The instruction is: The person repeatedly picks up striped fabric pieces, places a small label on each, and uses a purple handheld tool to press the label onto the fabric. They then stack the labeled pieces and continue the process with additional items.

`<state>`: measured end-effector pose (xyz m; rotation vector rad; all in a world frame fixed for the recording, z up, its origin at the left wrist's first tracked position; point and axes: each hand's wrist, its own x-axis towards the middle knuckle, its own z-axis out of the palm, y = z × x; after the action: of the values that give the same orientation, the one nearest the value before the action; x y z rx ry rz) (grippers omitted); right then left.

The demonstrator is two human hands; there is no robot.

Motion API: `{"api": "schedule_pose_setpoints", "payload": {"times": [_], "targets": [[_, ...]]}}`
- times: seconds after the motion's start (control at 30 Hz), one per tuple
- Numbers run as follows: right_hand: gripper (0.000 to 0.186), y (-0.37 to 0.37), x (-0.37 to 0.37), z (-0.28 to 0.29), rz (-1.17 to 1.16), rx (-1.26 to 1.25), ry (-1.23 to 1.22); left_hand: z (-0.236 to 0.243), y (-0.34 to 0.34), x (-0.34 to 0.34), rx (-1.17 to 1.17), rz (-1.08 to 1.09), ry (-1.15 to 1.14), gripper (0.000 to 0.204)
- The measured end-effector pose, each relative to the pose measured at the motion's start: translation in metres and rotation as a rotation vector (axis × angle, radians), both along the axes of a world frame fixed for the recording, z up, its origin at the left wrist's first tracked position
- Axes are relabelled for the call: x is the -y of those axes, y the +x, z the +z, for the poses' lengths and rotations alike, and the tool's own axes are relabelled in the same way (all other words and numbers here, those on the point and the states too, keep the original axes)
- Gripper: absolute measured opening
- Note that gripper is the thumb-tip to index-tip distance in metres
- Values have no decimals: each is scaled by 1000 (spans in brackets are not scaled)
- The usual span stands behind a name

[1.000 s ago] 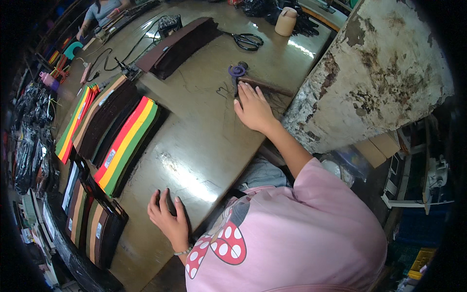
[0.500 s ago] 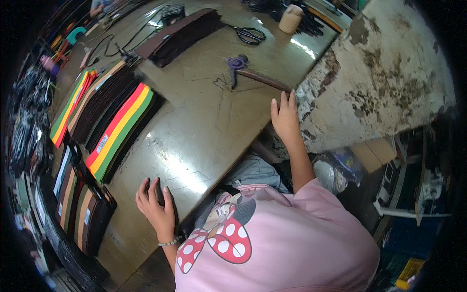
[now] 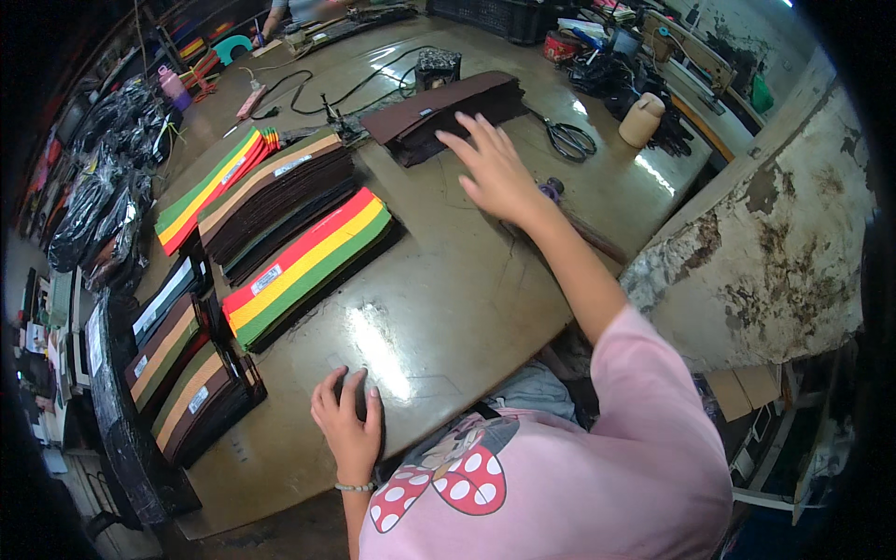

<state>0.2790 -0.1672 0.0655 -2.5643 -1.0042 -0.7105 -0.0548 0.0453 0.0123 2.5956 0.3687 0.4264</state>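
My right hand reaches over the table with its fingers spread and holds nothing. Its fingertips are at the near edge of a stack of dark brown strips; whether they touch it I cannot tell. Under my right forearm, a dark wooden stick with a purple piece at its end is partly hidden. My left hand rests on the tabletop near its front edge, fingers apart and nothing in them. Ahead of it lies a stack topped by a red, yellow and green striped strip.
Black-handled scissors and a beige bottle stand beyond my right hand. More strip stacks and black plastic bundles fill the left. Cables run across the back. A stained board adjoins the table's right side.
My right hand has left the wooden stick at the table's edge and moved forward and left to the dark brown stack. My left hand stays on the table. The view has shifted.
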Motion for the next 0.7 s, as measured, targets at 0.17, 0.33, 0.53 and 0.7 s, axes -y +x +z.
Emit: {"api": "schedule_pose_setpoints", "payload": {"times": [0.17, 0.33, 0.53, 0.7], "targets": [[120, 128, -33, -6, 45, 128, -520, 0, -1, -1, 4, 22, -44, 30], [126, 172, -15, 1, 188, 36, -683, 1, -1, -3, 1, 35, -111, 28], [127, 165, -22, -13, 86, 87, -660, 0, 0, -2, 0, 6, -38, 29], [121, 174, -19, -14, 178, 140, -601, 1, -2, 0, -5, 18, -44, 28]]}}
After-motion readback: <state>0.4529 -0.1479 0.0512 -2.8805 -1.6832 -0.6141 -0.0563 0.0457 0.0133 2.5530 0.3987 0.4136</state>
